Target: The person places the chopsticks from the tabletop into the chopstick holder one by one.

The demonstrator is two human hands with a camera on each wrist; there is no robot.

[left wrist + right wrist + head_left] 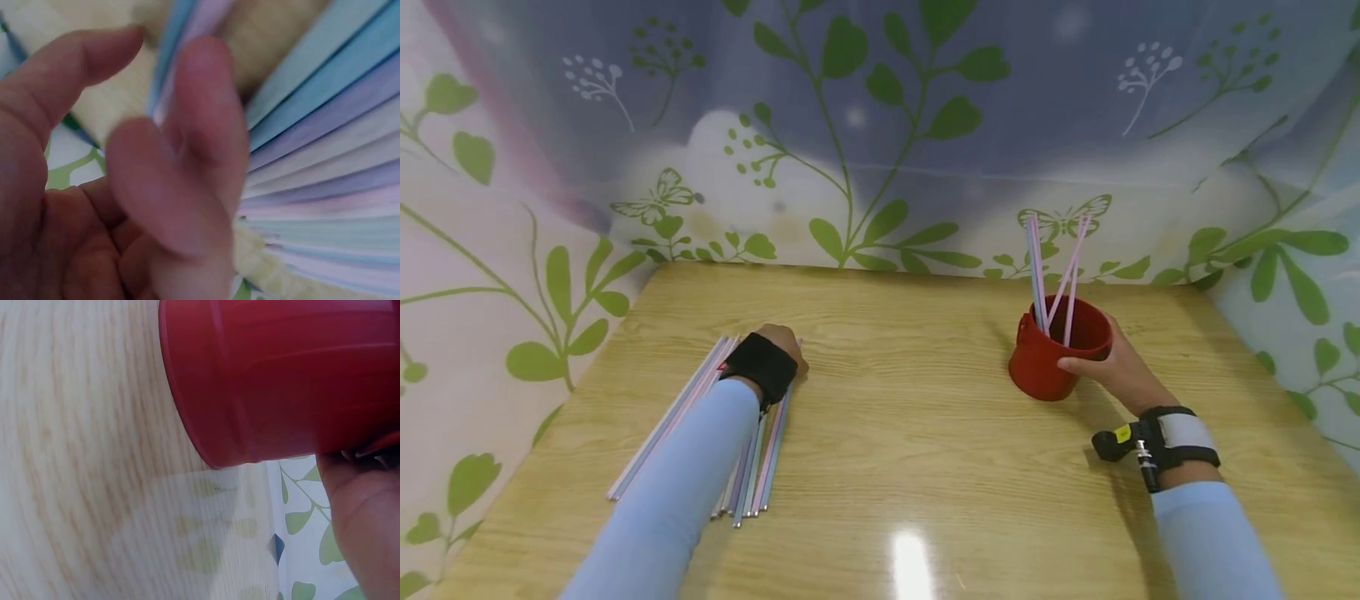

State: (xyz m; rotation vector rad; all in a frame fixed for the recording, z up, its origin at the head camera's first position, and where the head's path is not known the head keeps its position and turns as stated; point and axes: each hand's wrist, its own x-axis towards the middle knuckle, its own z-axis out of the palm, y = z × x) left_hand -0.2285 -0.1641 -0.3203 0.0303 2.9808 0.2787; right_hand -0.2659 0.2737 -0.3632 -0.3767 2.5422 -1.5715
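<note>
Red cup (1048, 358) with pastel straws (1051, 275) upright inside

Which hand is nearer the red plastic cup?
Right. The right hand grips the red plastic cup; the left hand rests on the pastel straws, far across the wooden table.

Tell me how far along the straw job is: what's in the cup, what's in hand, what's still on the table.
Done: about four straws stand in the red cup, which the right hand holds by its side. In hand: the left hand is down on the pile of straws, fingers curled among them; whether it has pinched one is too blurred to tell. Left: most of the pile lies flat on the wooden table.
</note>
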